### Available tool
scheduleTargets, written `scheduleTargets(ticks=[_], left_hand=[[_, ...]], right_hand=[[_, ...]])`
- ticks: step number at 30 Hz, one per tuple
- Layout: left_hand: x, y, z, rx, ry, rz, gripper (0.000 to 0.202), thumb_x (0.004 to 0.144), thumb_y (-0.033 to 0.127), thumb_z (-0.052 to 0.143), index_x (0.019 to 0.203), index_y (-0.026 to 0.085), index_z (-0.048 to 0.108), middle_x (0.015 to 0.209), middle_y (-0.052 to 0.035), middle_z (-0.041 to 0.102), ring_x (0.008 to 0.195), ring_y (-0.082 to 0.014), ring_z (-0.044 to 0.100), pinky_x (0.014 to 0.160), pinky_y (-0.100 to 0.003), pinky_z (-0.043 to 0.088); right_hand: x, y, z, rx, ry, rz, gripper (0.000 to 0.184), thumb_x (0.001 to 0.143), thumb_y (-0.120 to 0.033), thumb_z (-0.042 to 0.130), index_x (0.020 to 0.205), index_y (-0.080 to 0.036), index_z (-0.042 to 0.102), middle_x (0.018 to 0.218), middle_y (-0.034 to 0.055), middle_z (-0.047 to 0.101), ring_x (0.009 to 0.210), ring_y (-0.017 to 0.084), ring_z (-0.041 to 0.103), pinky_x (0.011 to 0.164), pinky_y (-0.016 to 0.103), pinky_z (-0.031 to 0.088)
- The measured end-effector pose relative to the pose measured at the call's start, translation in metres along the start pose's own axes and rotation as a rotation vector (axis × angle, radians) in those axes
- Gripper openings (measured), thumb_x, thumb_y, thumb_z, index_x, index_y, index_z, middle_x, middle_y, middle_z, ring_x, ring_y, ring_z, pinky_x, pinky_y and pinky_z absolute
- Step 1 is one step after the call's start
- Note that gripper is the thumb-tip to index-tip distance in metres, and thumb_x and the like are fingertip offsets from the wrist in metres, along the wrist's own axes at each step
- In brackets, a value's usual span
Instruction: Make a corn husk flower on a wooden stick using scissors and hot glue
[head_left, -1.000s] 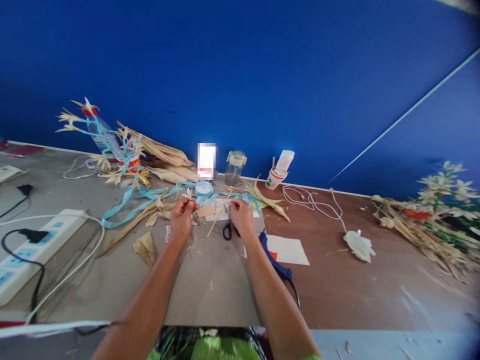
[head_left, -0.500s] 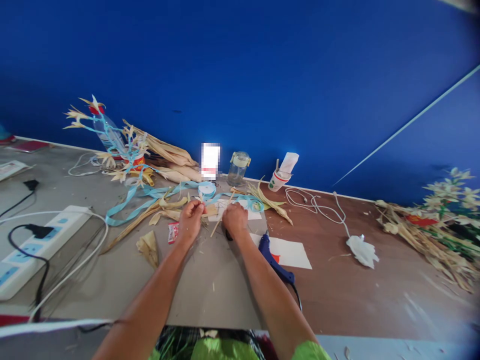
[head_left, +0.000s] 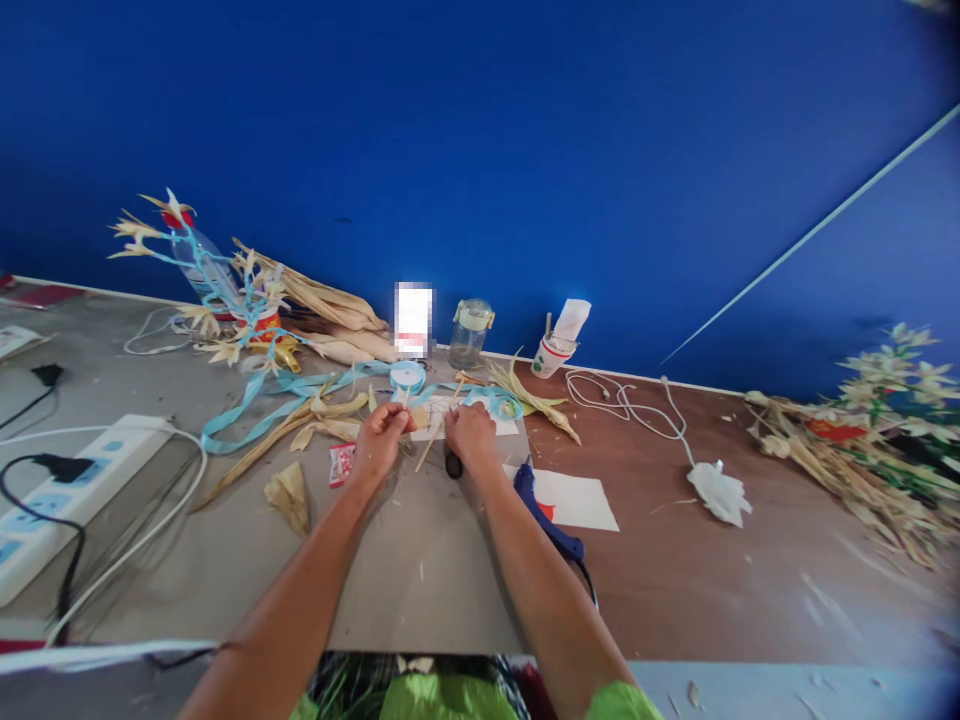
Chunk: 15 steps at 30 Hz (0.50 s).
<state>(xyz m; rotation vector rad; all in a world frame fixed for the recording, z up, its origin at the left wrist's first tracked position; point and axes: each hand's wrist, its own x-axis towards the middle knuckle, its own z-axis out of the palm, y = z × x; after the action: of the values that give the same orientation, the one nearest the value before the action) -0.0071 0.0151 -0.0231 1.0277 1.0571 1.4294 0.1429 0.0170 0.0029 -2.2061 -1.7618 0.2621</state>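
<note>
My left hand [head_left: 381, 440] is closed in a pinch over the middle of the table; a thin pale sliver [head_left: 407, 396] shows at its fingertips, too small to name surely. My right hand [head_left: 472, 435] is to the right of it, fingers curled down and mostly hidden, so whatever they grip cannot be made out. Against its left side a black handle [head_left: 453, 463] shows. A thin stick [head_left: 430, 446] lies slantwise between the hands, partly over white paper [head_left: 507, 426]. Just behind are a roll of light blue ribbon [head_left: 407, 376] and dried corn husks [head_left: 330, 412].
A blue glue gun [head_left: 541, 512] lies on a white card [head_left: 589, 503] to the right. A glass jar [head_left: 470, 335] and a paper cup [head_left: 551, 356] stand by the wall. At left are a power strip [head_left: 112, 450] with cables and blue-wrapped branches [head_left: 214, 270] with husk flowers.
The view has shifted slightly, so most things sit a little farther left. More of the black handle beside my right hand shows. Both hands keep nearly the same pose.
</note>
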Motion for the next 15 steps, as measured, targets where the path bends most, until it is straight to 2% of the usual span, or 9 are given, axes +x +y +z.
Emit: scheduleTargets(ticks=[6, 9, 15], left_hand=[[-0.003, 0.002, 0.000, -0.038, -0.094, -0.044, 0.029, 0.067, 0.043, 0.069, 0.070, 0.017, 0.058, 0.062, 0.0013, 0.058, 0.061, -0.0124, 0.056, 0.067, -0.028, 0.048], [-0.002, 0.001, 0.000, -0.031, -0.108, -0.066, 0.030, 0.067, 0.044, 0.070, 0.068, 0.017, 0.057, 0.061, 0.0022, 0.055, 0.059, -0.0112, 0.053, 0.063, -0.026, 0.048], [0.000, 0.000, 0.000, -0.043, -0.116, -0.056, 0.031, 0.064, 0.046, 0.072, 0.066, 0.018, 0.059, 0.060, 0.0017, 0.055, 0.057, -0.0117, 0.053, 0.060, -0.024, 0.048]], right_hand=[[0.005, -0.016, 0.004, -0.103, 0.048, -0.058, 0.033, 0.084, -0.033, 0.051, 0.103, -0.011, 0.066, 0.110, 0.0201, 0.056, 0.104, 0.029, 0.054, 0.085, 0.040, 0.042], [0.008, -0.016, 0.007, -0.101, 0.034, -0.031, 0.033, 0.083, -0.033, 0.051, 0.101, -0.010, 0.067, 0.107, 0.0200, 0.058, 0.102, 0.030, 0.056, 0.083, 0.040, 0.043], [0.011, -0.012, 0.016, -0.003, 0.064, -0.040, 0.022, 0.077, -0.016, 0.050, 0.088, -0.011, 0.069, 0.103, 0.0189, 0.062, 0.097, 0.030, 0.059, 0.080, 0.041, 0.044]])
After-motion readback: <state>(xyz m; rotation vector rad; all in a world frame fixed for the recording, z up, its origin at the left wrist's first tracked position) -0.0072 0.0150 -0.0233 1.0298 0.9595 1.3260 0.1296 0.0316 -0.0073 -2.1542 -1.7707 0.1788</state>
